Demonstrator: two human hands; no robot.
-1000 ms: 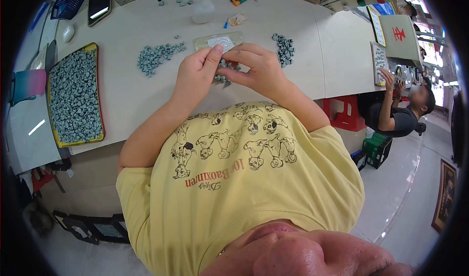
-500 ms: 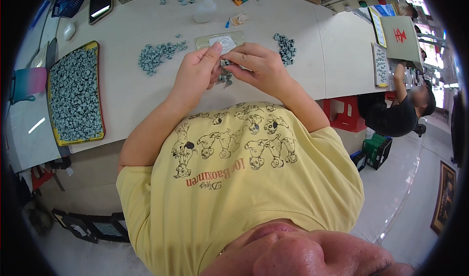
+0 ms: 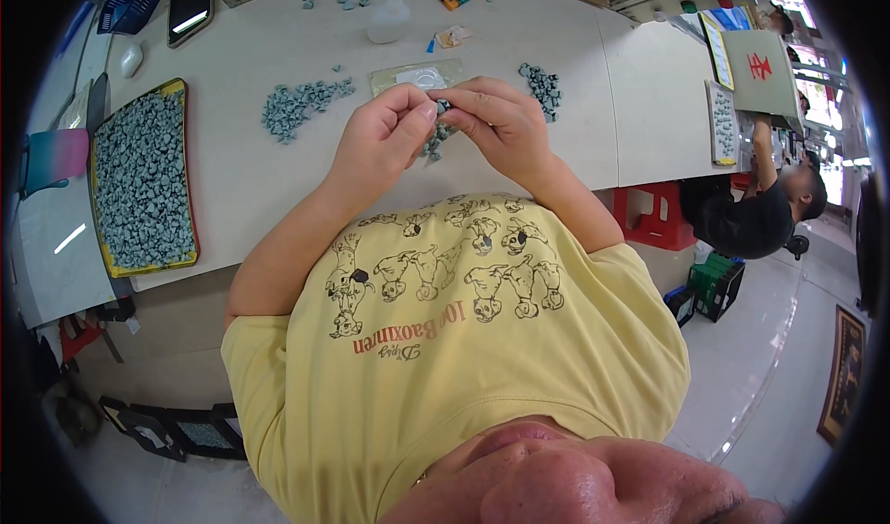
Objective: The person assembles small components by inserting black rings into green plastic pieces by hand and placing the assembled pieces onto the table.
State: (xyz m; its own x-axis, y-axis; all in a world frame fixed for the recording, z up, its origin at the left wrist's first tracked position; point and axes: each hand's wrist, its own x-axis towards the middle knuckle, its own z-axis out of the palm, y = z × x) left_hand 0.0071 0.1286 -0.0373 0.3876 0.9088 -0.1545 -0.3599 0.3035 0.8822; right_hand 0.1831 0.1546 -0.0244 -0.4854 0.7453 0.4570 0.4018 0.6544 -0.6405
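Fingers (image 3: 468,101) have drawn together, half-hiding perhaps one grey piece (image 3: 442,106).

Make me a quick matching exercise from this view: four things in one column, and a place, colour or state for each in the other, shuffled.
Things
1. Small grey-green piece
2. Tray
3. Phone
4. Stool

Places, colours, states
A. Red, beyond the near edge of the worktop, on the picture's right
B. Lying toward the worktop's far left, dark with a bright reflection
C. At the fingertips of the left hand and right hand
D. Yellow-edged, filled with small pieces

Pairs: 1-C, 2-D, 3-B, 4-A
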